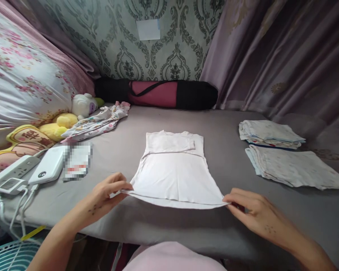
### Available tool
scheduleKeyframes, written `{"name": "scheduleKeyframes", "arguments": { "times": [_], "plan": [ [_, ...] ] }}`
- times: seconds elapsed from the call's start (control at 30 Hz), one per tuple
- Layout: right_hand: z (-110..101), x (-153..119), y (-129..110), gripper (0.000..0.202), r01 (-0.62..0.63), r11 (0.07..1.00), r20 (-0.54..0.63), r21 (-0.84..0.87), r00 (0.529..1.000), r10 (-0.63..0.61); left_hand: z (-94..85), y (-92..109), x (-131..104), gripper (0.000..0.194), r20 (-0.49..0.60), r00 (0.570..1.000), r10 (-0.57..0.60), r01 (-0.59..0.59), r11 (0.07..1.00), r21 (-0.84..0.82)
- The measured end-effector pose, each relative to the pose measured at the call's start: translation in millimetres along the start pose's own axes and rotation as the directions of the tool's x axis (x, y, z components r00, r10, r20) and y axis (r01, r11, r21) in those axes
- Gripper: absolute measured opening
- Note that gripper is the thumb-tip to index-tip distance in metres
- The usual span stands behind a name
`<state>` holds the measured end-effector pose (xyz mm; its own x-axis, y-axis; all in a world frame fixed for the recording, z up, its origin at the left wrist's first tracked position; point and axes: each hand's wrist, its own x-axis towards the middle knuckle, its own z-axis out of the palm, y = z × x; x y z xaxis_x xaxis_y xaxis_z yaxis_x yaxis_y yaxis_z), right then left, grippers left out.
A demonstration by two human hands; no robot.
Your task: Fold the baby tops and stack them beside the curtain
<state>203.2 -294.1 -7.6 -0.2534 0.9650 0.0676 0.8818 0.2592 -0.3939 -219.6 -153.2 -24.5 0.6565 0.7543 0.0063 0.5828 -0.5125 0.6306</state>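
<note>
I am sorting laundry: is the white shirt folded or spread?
Partly folded: the shirt has a sleeve across its top, but is spread below, hem held by left hand and right hand.

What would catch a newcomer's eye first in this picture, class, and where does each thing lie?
Most striking is the pale shirt in the middle of the grey sheet, its near hem held at the corners by the left hand and right hand. Behind it, a black and dark-pink bag lies along the patterned wall. Folded clothes sit to the right.
</note>
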Motion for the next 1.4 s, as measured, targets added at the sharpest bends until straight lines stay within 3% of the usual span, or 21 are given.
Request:
{"name": "scheduleKeyframes", "arguments": {
  "times": [0.17, 0.27, 0.33, 0.47, 0.63, 0.8, 1.13, 1.23, 1.4],
  "plan": [
    [-2, 34, 14, 0.013, -0.119, 0.991, -0.188, 0.059, 0.974, 0.128, -6.0, 5, 44, 0.028, -0.222, 0.971, -0.086, 0.063, 0.992, -0.11],
    [6, 63, 28, 0.01, -0.149, 0.984, -0.35, 0.097, 0.921, 0.174, 0.9, 2, 75, 0.03, -0.291, 0.942, -0.165, 0.108, 0.973, -0.204],
    [13, 84, 36, 0.012, -0.223, 0.959, -0.416, 0.173, 0.866, 0.276, 8.4, 0, 96, 0.028, -0.352, 0.906, -0.234, 0.153, 0.958, -0.245],
    [28, 126, 49, 0.021, -0.364, 0.878, -0.444, 0.31, 0.761, 0.473, 23.3, -4, 135, 0.014, -0.487, 0.818, -0.306, 0.242, 0.951, -0.191],
    [41, 167, 56, 0.029, -0.51, 0.822, -0.429, 0.255, 0.702, 0.569, 35.8, -16, 172, 0.011, -0.535, 0.763, -0.361, 0.347, 0.928, -0.132],
    [48, 189, 61, 0.033, -0.604, 0.791, -0.385, 0.099, 0.709, 0.59, 43.2, -31, 191, 0.015, -0.567, 0.763, -0.31, 0.36, 0.933, -0.026],
    [50, 209, 74, 0.034, -0.603, 0.794, -0.334, -0.085, 0.768, 0.547, 44.7, -45, 211, 0.025, -0.542, 0.819, -0.189, 0.329, 0.928, 0.174],
    [52, 211, 75, 0.034, -0.63, 0.772, -0.298, -0.09, 0.756, 0.582, 45.5, -49, 215, 0.025, -0.519, 0.831, -0.2, 0.35, 0.913, 0.209],
    [55, 214, 79, 0.033, -0.658, 0.749, -0.275, -0.079, 0.736, 0.618, 46.9, -50, 221, 0.025, -0.498, 0.816, -0.294, 0.435, 0.879, 0.194]
  ]
}}
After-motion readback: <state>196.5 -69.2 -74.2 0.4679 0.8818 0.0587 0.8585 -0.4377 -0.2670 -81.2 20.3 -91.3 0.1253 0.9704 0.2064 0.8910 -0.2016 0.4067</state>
